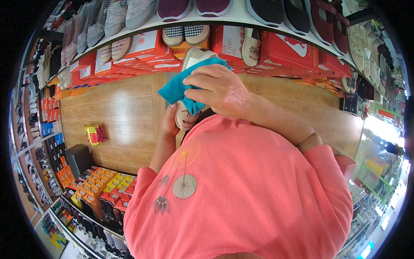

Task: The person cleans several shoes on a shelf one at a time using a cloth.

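Observation:
In front of my chest, my left hand (170,121) grips a beige slip-on shoe (186,117) by its patterned toe end. The toe bears a dark printed design, and the pale inside shows at the far end. My right hand (221,89) holds a blue cloth (178,84) over the middle of the shoe, with the fingers bent into the folds. Cloth and fingers hide much of the shoe's upper, so I cannot see how firmly the cloth presses there.
A white shelf (237,20) carrying several pairs of shoes runs across ahead of me, with red shoeboxes (288,53) stacked below it. On the wooden floor (129,113) lie a yellow and red packet (95,134) and a dark stool (79,158). Orange boxes (97,181) stand behind at left.

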A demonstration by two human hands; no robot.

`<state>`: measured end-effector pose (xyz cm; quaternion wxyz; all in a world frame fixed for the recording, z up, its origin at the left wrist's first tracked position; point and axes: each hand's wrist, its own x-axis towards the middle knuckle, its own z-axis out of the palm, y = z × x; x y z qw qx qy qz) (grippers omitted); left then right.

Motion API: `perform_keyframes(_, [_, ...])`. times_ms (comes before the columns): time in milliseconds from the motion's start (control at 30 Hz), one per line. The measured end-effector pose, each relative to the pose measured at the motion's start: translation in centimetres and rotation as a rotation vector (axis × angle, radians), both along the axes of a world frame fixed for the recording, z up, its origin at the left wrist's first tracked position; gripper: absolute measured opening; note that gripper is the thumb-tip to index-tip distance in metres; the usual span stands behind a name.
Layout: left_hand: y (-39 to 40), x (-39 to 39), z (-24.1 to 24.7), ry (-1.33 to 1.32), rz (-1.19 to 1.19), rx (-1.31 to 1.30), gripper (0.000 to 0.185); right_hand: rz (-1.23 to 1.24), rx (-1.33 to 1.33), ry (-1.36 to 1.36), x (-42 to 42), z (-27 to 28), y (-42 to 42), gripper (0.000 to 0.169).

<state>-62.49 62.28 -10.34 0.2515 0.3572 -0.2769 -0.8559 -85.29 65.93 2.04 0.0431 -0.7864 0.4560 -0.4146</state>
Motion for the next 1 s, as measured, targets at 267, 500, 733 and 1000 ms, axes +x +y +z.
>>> perform_keyframes(267, [0.6, 1.7, -2.0, -0.077, -0.171, -0.052, 0.062, -0.255, 0.44, -0.106, -4.4, -3.4, -0.7, 0.025])
perform_keyframes(500, [-0.7, -0.7, -3.1, 0.017, -0.315, 0.023, 0.064, -0.697, 0.86, -0.356, -10.7, -8.0, 1.3, 0.031])
perform_keyframes(733, [-2.1, -9.0, -3.0, 0.098, -0.174, 0.148, 0.059, -0.841, 1.018, -0.624, -11.1, -8.9, 10.1, 0.024])
perform_keyframes(1000, [-5.7, -16.7, -5.7, 0.249, -0.107, 0.186, 0.054, -0.952, 1.13, -0.332, -13.8, -12.5, 17.6, 0.024])
